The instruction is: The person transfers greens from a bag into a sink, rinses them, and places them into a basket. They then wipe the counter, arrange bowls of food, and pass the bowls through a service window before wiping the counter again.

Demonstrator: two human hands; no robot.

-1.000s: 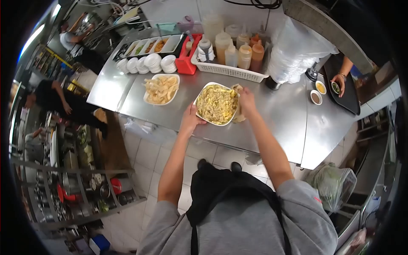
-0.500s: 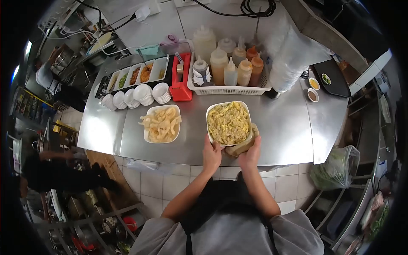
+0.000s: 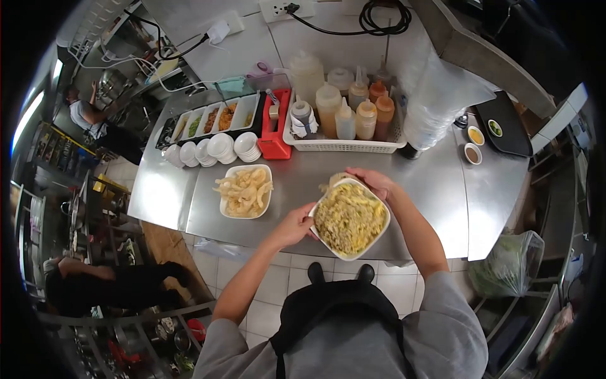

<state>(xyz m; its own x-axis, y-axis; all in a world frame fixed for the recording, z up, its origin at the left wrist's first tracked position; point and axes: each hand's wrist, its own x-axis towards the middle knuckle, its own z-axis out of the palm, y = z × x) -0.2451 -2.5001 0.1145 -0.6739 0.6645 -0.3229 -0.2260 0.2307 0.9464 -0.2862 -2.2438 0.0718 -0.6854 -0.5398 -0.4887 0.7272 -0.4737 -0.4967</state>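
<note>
Pale tiles are seen on the wall [image 3: 243,54] and floor [image 3: 262,316] around a shiny metal surface [image 3: 297,189]. At its near edge, a white bowl [image 3: 346,258] of rice-like food [image 3: 350,220] with yellow pieces is gripped between both hands: its left side by the left hand [image 3: 294,227], its far right side by the right hand [image 3: 377,184]. Whether the bowl is clear of the surface cannot be told. By the right fingers, a tan cloth [image 3: 335,182] is seen at the far rim.

To the left, curled crisps [image 3: 247,191] are heaped in a second bowl [image 3: 246,216]. Farther back are placed stacked small dishes [image 3: 221,146], filled food containers [image 3: 211,120], a red holder [image 3: 274,145] and a white basket [image 3: 344,146] of squeeze bottles [image 3: 366,120]. Clear plastic bags [image 3: 429,107] are stacked beside the basket. To the right, two sauce cups [image 3: 472,153] are set near a black tray [image 3: 516,142], on which a cup of greens [image 3: 495,128] is carried.

Above, black cable [image 3: 385,19] is coiled against the wall. Two other people [image 3: 113,123] are seen at left, among crowded shelves; at right, greens are bagged in clear plastic [image 3: 508,265].
</note>
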